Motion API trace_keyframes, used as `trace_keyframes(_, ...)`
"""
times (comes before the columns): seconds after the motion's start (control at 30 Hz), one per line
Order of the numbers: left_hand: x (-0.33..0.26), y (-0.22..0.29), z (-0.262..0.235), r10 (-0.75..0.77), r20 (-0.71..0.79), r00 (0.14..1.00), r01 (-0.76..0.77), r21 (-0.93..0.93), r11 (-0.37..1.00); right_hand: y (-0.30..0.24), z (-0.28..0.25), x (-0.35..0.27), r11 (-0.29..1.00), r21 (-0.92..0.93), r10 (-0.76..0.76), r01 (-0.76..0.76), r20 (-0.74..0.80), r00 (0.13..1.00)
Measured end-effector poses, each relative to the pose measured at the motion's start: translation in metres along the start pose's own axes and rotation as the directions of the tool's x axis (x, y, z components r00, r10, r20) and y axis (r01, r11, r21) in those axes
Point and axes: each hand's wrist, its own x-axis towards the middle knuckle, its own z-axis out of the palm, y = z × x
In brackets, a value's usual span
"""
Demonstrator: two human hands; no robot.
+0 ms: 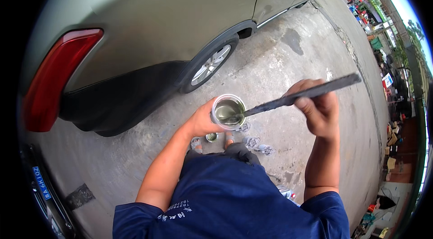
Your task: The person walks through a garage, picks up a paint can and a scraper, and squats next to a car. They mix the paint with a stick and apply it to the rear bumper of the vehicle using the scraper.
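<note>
My left hand [201,117] is wrapped round a clear plastic cup [228,96] in front of my body. Inside the cup lies a greyish-green liquid [224,110] that looks like paint. A long, dark, stained stirring stick [280,102] slants down from the right, its lower end in the liquid. Closed on the stick's upper part is my right hand [325,115], thumb against its near side. The stick's far end sticks out beyond my fingers to the upper right.
A greenish-grey car [180,18] with a red tail light [67,76] and a rear wheel [212,64] stands ahead and left. Dark sheeting [117,97] hangs along its lower side. Between my feet sits a small container [211,137]. Greyish objects [257,145] lie beside them. Another car [43,185] is lower left.
</note>
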Motion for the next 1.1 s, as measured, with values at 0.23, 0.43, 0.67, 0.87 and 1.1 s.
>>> trace_keyframes(0.23, 0.026, 0.002, 0.025, -0.041, -0.044, 0.998, 0.040, -0.023, 0.999, 0.028, -0.019, 0.033, 0.959, 0.018, -0.273, 0.281, 0.305, 0.912)
trace_keyframes(0.43, 0.053, 0.013, 0.066, 0.008, -0.270, 0.963, 0.020, 0.101, 0.995, 0.050, -0.066, 0.058, 0.998, -0.001, -0.057, 0.058, 0.095, 0.994)
trace_keyframes(0.67, 0.044, 0.020, 0.078, 0.175, -0.508, 0.843, -0.037, 0.270, 0.962, 0.051, -0.092, 0.085, 0.964, 0.251, -0.135, 0.088, 0.177, 0.975)
trace_keyframes(0.87, 0.018, 0.041, 0.048, 0.259, -0.596, 0.760, -0.107, 0.278, 0.955, 0.032, -0.030, 0.110, 0.866, 0.193, -0.496, 0.461, 0.432, 0.753)
trace_keyframes(1.1, -0.003, 0.062, -0.010, 0.446, -0.646, 0.619, -0.118, 0.485, 0.866, 0.006, 0.024, 0.150, 0.950, 0.208, -0.263, 0.233, 0.127, 0.956)
